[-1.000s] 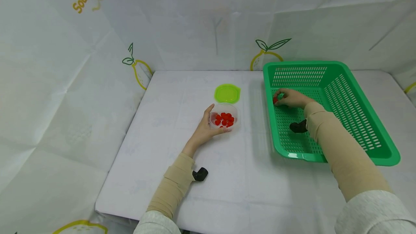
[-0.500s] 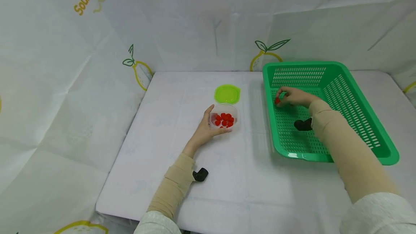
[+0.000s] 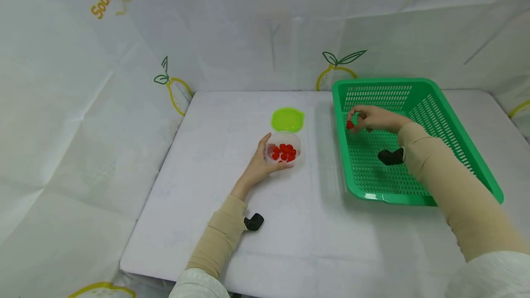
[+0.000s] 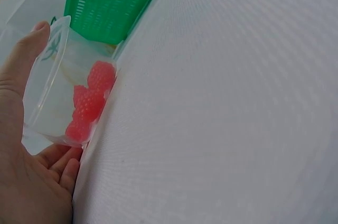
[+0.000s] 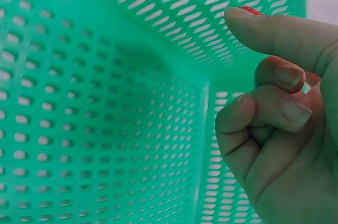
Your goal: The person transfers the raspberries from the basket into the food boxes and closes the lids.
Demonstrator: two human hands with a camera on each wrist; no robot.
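My left hand (image 3: 260, 165) holds a small clear plastic tub (image 3: 285, 137) between thumb and fingers on the white table. Several red raspberries (image 3: 284, 151) lie in the tub's bottom; the left wrist view shows the bumpy berries (image 4: 88, 103) through its side. Inside the green basket, my right hand (image 3: 378, 118) pinches a single raspberry (image 3: 350, 124) near the left wall. Seen from the right wrist, the thumb covers nearly all of that raspberry (image 5: 251, 10), and the other fingers are curled in towards the palm.
A lime-green lid (image 3: 287, 119) lies flat just behind the tub. On the right side of the table stands the green slotted basket (image 3: 347, 169), whose raised rim lies between tub and right hand. A lemon-printed white sheet (image 3: 248, 40) hangs behind the table.
My right hand has lifted a little off the basket floor with the raspberry between its fingertips. The left hand and the tub stay in place.
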